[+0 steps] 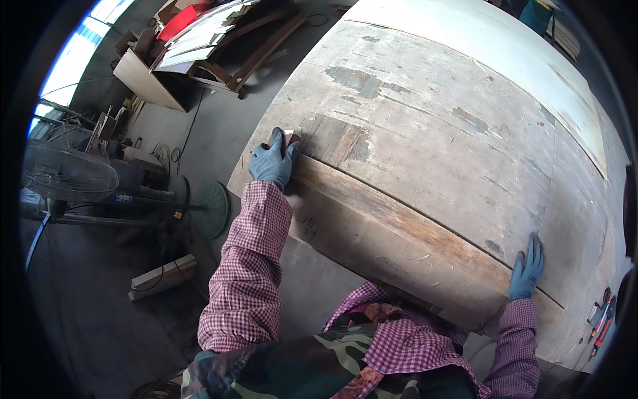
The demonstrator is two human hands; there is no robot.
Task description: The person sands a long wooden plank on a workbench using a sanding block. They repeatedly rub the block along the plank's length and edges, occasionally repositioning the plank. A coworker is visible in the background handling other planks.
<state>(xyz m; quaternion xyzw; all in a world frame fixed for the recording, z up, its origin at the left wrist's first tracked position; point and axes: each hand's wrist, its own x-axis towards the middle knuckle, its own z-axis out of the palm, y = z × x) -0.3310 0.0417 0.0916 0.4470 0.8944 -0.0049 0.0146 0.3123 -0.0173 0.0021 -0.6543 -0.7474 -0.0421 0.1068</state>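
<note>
A large worn wooden board point(425, 153) with scuffed, peeling patches spreads out before me. Along its near side runs a long narrow wooden strip point(399, 209), browner than the board, with a dark line along its far edge. My left hand point(271, 163), in a blue-grey glove, is at the strip's left end, its fingers closed round a small block point(289, 138) with a pale top and brown side. Lying flat with fingers stretched out, my right hand point(526, 269), gloved alike, rests across the strip near its right end and holds nothing.
A pale sheet point(492, 46) covers the board's far side. Red-handled hand tools point(602, 322) lie at the right edge. To the left stand a floor fan point(70, 173), a bundle of wood strips point(163, 276) on the floor, and a rack of pale offcuts point(199, 43) farther back.
</note>
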